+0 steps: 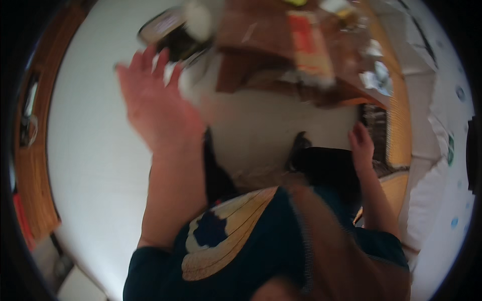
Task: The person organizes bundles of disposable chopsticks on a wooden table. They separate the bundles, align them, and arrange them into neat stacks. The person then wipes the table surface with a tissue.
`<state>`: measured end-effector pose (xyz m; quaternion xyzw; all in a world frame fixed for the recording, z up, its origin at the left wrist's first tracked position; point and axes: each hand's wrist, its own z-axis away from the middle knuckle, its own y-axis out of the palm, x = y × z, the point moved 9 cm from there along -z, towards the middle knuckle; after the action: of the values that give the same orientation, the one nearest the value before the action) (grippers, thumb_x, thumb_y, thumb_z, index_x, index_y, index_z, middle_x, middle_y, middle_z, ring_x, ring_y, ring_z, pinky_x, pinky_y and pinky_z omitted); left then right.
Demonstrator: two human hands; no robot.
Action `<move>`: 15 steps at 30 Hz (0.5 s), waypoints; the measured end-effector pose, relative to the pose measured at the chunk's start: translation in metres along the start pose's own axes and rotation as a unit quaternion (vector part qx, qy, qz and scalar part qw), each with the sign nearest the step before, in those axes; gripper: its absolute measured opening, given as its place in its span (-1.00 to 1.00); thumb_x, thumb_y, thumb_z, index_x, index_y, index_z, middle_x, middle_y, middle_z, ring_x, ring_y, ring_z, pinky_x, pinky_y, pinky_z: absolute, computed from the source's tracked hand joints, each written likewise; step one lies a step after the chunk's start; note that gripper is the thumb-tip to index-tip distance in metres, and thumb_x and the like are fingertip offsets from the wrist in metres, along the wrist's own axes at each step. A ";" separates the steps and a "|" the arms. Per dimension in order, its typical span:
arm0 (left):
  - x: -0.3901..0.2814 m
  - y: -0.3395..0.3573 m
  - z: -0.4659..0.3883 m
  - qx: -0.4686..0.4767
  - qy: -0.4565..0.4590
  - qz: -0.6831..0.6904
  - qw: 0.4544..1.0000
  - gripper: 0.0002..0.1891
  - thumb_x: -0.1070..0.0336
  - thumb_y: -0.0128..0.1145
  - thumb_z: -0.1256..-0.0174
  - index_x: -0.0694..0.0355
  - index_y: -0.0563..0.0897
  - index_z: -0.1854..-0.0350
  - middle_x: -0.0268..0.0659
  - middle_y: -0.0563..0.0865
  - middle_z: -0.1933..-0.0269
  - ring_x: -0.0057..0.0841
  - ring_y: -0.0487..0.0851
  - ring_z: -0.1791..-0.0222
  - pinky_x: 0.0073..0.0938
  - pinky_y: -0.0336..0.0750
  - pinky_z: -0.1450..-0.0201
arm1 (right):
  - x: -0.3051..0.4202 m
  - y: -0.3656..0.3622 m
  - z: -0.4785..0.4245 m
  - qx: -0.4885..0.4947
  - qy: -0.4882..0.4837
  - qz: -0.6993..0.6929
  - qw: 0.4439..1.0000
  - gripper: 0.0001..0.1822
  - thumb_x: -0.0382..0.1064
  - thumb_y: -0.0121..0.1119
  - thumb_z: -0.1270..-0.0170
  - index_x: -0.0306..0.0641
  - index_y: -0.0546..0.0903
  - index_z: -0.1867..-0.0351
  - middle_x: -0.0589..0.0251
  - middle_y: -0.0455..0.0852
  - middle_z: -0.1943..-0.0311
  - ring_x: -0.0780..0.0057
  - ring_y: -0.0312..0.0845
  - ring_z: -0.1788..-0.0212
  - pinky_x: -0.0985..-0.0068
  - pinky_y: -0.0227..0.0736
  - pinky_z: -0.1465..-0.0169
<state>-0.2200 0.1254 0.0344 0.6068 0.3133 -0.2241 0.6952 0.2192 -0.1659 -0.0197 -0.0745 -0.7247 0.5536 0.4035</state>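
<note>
My left hand (pixel 162 101) is raised at the left, palm up with its fingers spread, and nothing lies in it. Just beyond its fingertips is a blurred dark container (pixel 162 26) with a pale rounded thing (pixel 197 20) beside it. My right hand (pixel 362 145) hangs low at the right, near my dark-clothed leg (pixel 331 161); it is partly turned away, its fingers somewhat bent, and I see nothing in it. Ahead stands a brown wooden table (pixel 256 30) bearing a long red and cream package (pixel 307 45).
Crumpled white papers or wrappers (pixel 378 79) lie at the table's right edge. A seat with a yellow woven cover (pixel 399 124) and pale cloth runs along the right. At the far left is a wooden cabinet (pixel 35 180). Pale floor (pixel 86 150) lies between.
</note>
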 end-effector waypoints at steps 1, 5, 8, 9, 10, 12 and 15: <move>0.005 0.003 0.002 -0.007 -0.007 0.010 1.000 -0.35 -0.09 -0.19 -0.54 0.41 0.21 -0.40 -0.08 0.41 -0.32 -0.27 0.37 -0.30 -0.23 0.21 -0.34 | -0.013 -0.021 0.008 -0.021 0.019 0.026 0.999 -0.52 -0.20 0.27 -0.32 -0.29 0.51 -0.23 0.09 0.68 -0.04 0.38 0.66 0.06 0.48 0.56 -0.04; 0.026 0.026 0.013 -0.018 -0.056 -0.029 0.998 -0.33 -0.09 -0.23 -0.56 0.43 0.16 -0.42 -0.07 0.39 -0.34 -0.27 0.36 -0.33 -0.21 0.19 -0.38 | -0.028 -0.036 0.023 -0.095 0.007 -0.115 0.989 -0.64 -0.26 0.28 -0.30 -0.31 0.60 -0.10 0.19 0.73 0.15 0.49 0.65 0.15 0.55 0.55 0.06; 0.044 0.040 0.023 -0.013 -0.087 -0.049 0.995 -0.35 -0.08 -0.21 -0.55 0.41 0.19 -0.41 -0.09 0.39 -0.35 -0.31 0.36 -0.33 -0.23 0.22 -0.36 | -0.014 -0.030 0.021 -0.091 0.000 -0.120 0.989 -0.66 -0.28 0.28 -0.30 -0.35 0.61 -0.07 0.20 0.73 0.17 0.55 0.64 0.19 0.57 0.54 0.09; 0.050 0.041 0.025 -0.014 -0.099 -0.053 0.994 -0.35 -0.08 -0.20 -0.55 0.40 0.19 -0.41 -0.10 0.39 -0.35 -0.32 0.36 -0.33 -0.23 0.24 -0.35 | -0.014 -0.025 0.021 -0.083 0.007 -0.140 0.987 -0.66 -0.29 0.28 -0.30 -0.36 0.61 -0.07 0.21 0.73 0.18 0.55 0.64 0.19 0.58 0.54 0.09; 0.053 0.044 0.027 -0.015 -0.103 -0.048 0.993 -0.40 -0.05 -0.17 -0.55 0.39 0.28 -0.36 -0.11 0.45 -0.30 -0.35 0.42 -0.28 -0.28 0.29 -0.31 | -0.013 -0.020 0.019 -0.076 0.013 -0.161 0.984 -0.66 -0.29 0.28 -0.30 -0.38 0.61 -0.06 0.22 0.73 0.19 0.56 0.64 0.20 0.58 0.53 0.09; 0.067 0.058 0.032 0.051 -0.146 -0.052 0.987 -0.46 -0.03 -0.19 -0.56 0.38 0.37 -0.28 -0.11 0.53 -0.23 -0.32 0.46 -0.25 -0.25 0.28 -0.31 | -0.013 -0.014 0.014 -0.066 0.028 -0.187 0.980 -0.66 -0.25 0.28 -0.31 -0.42 0.63 -0.03 0.24 0.73 0.22 0.57 0.62 0.22 0.58 0.52 0.10; 0.089 0.075 0.041 0.148 -0.218 -0.055 0.963 -0.53 0.00 -0.18 -0.56 0.34 0.51 -0.14 -0.11 0.66 -0.06 -0.35 0.59 -0.10 -0.31 0.41 -0.19 | -0.040 -0.001 0.000 -0.071 0.101 -0.223 0.967 -0.62 -0.19 0.28 -0.32 -0.42 0.63 -0.04 0.26 0.73 0.24 0.60 0.61 0.21 0.59 0.51 0.09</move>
<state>-0.0989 0.1030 0.0265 0.6210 0.1505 -0.4332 0.6356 0.2466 -0.1887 -0.0388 0.0050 -0.7159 0.3860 0.5818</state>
